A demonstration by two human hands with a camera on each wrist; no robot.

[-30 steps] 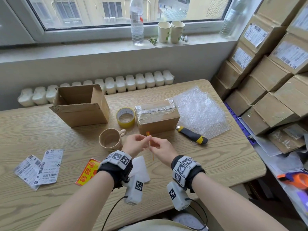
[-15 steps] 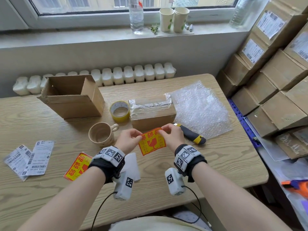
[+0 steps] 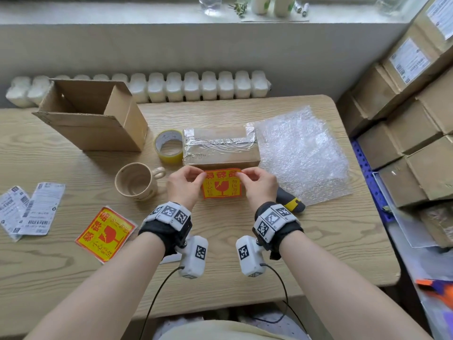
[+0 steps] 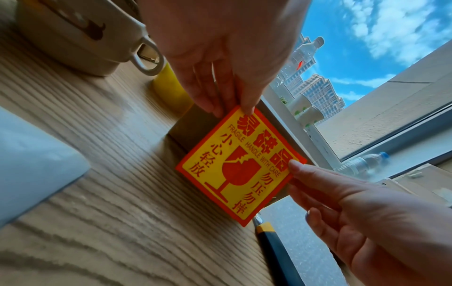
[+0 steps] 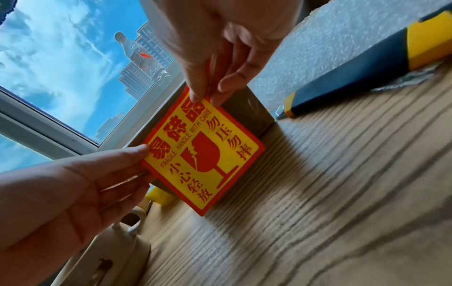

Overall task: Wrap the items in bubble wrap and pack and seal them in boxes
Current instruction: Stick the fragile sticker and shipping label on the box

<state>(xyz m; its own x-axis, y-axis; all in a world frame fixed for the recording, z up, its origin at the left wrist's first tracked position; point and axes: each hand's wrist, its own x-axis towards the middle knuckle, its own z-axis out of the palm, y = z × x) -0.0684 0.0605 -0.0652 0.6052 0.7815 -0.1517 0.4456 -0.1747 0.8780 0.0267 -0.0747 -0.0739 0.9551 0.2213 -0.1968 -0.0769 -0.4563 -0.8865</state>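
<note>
Your left hand (image 3: 184, 185) and right hand (image 3: 257, 186) pinch the fragile sticker (image 3: 221, 184) by its top corners, now apparently against the taped box (image 3: 220, 148); bare desk (image 3: 220, 253) lies nearer you.

Sticker (image 3: 221, 185) is bright yellow with a red border and red broken-glass symbol, mug (image 3: 136, 181) is beige, knife (image 3: 291, 201) is dark with yellow ends.
</note>
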